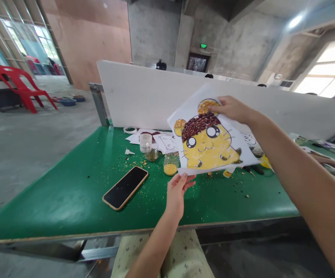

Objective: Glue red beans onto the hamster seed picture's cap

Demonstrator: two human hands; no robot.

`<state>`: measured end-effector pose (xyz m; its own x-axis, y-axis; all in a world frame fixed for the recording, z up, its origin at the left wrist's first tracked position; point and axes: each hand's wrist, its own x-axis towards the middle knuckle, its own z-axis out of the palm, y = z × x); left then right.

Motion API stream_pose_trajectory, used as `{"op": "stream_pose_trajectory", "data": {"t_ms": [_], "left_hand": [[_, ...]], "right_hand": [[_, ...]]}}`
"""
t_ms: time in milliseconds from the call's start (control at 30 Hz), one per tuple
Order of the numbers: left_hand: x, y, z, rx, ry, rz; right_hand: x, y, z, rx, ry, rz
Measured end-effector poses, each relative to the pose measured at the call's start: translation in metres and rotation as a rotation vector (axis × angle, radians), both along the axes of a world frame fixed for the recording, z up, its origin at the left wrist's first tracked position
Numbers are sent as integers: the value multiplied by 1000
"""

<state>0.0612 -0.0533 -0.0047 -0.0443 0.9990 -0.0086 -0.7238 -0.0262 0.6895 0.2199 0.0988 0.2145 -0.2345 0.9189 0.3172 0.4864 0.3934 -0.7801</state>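
Note:
A sheet of white paper with a cartoon hamster picture [206, 144] is held up, tilted, above the table. Dark red beans cover the hamster's head, orange grains fill the ears, and the body is yellow. My left hand [177, 193] pinches the sheet's lower left corner. At the top, by one ear, my right hand [232, 110] grips the edge. Just behind the paper's lower left stands a clear jar with yellow grains [170, 168]. Beside it are a jar with dark greenish grains [151, 154] and a clear jar [146, 143].
A phone [125, 188] lies on the green table [69, 185] among scattered grains. Behind stands a white partition [135, 96]. Drawn papers [166, 143], a tape roll [130, 130] and a white nozzle [129, 152] lie near it. Another person's arm [329, 164] reaches in at right.

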Motion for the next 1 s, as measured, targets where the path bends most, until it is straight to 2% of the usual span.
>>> {"op": "stream_pose_trajectory", "data": {"t_ms": [33,133,233,267,333,400,500,567,633,767,867,1000], "left_hand": [[-3,-3,-2,22,111,31],[-13,-15,-5,89,338,65],[-26,-31,-8,118,427,31],[-31,-38,-10,151,551,14],[-44,-52,-18,238,809,37],[-58,-65,-29,360,1042,61],[-76,-78,-47,549,1405,124],[-83,-82,-55,631,1562,148],[-86,-83,-59,687,1641,162],[-89,-81,-61,772,1659,152],[-90,-79,-62,770,1664,129],[-90,-79,-61,772,1686,123]], "right_hand": [[12,-12,-9,38,-9,-2],[50,-47,-45,78,120,-179],[79,-78,-95,63,221,-344],[84,-87,-114,57,225,-370],[89,-102,-152,31,196,-414],[84,-112,-188,0,160,-363],[71,-116,-226,-12,135,-322],[63,-114,-240,-11,111,-310],[59,-112,-246,3,87,-328],[54,-121,-249,226,-151,-419],[48,-141,-251,332,-369,-328],[42,-166,-252,312,-525,-163]]}}
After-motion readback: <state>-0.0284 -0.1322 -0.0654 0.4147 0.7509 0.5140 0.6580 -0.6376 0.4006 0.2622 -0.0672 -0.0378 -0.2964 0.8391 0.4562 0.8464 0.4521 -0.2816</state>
